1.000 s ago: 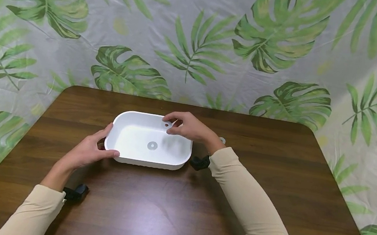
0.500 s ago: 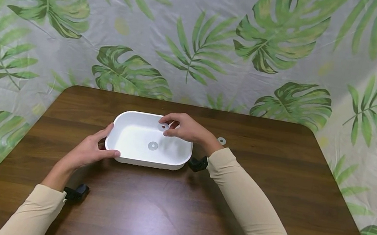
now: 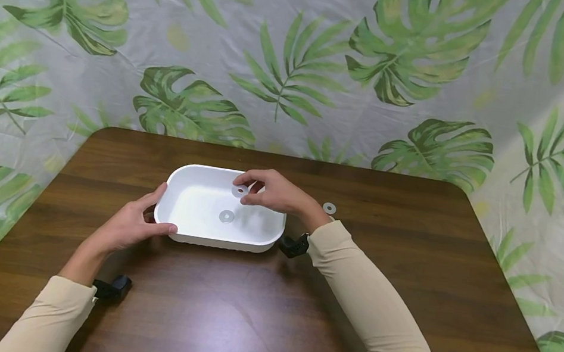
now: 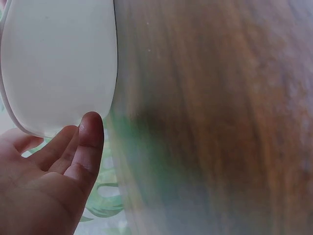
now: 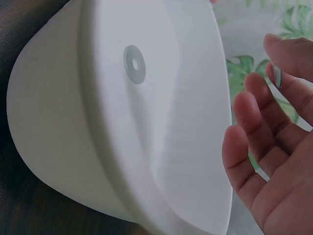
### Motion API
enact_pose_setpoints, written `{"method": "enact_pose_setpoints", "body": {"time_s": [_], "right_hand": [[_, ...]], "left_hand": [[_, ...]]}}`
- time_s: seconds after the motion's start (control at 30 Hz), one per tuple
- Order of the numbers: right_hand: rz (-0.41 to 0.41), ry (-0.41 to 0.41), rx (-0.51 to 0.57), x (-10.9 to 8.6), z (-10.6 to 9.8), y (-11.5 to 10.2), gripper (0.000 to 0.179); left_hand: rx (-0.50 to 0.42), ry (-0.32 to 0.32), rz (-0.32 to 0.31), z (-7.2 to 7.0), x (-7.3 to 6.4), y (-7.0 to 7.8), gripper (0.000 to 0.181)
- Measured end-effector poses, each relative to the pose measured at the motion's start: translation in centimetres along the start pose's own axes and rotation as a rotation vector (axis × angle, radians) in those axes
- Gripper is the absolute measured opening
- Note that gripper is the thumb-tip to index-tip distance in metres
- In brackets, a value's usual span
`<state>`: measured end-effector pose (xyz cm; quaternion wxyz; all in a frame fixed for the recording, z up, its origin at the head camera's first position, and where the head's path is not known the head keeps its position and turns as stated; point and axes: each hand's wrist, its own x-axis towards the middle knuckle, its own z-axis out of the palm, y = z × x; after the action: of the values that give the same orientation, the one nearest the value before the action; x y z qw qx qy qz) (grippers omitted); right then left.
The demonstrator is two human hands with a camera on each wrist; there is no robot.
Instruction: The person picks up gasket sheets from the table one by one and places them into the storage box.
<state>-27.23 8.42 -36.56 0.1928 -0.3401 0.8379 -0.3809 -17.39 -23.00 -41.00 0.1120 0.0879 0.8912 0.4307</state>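
A white rectangular plastic tub [image 3: 188, 229] with rounded corners stands on the wooden table. At its left end my left hand [image 3: 131, 227] grips the tub, thumb on the front rim and fingers along the side wall. My right hand [image 3: 277, 190] pinches a flat metal washer [image 3: 239, 191] between thumb and index finger over the tub's back right part. In the right wrist view this washer [image 5: 278, 76] is seen nearly edge-on, the other fingers loosely bent. A second washer [image 3: 226, 216] lies flat on the tub's floor.
Another washer [image 3: 329, 208] lies on the table [image 3: 403, 241] to the right of the tub, beyond the right wrist. A leaf-print cloth [image 3: 295, 81] hangs behind the table. Black straps with cameras sit on both wrists.
My right hand has shifted slightly left over the tub with the pinched washer. The washer on the table has come out from behind my wrist. My left hand keeps its grip.
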Motion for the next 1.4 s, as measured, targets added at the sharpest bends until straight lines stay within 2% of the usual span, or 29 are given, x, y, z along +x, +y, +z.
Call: {"method": "enact_pose_setpoints", "body": {"time_s": [0.27,0.47,1.0,1.23,1.4], "right_hand": [[0.023,-0.009,0.001,0.2,0.0,0.0,0.043],[0.048,0.043,0.004,-0.3,-0.2,0.3,0.051],[0.044,0.119,-0.009,-4.0,-1.7,1.7,0.043],[0.075,0.162,0.035,-5.5,-2.7,2.8,0.043],[0.119,0.189,0.033,-7.7,-3.9,4.2,0.043]], "left_hand": [[-0.007,-0.003,0.002,-0.1,0.0,0.0,0.106],[-0.001,-0.003,0.001,-0.1,0.0,0.0,0.106],[-0.036,0.034,-0.015,0.0,-0.1,0.0,0.104],[-0.063,0.024,-0.011,0.0,0.0,0.0,0.105],[-0.064,0.026,-0.005,0.0,0.0,0.0,0.104]]}}
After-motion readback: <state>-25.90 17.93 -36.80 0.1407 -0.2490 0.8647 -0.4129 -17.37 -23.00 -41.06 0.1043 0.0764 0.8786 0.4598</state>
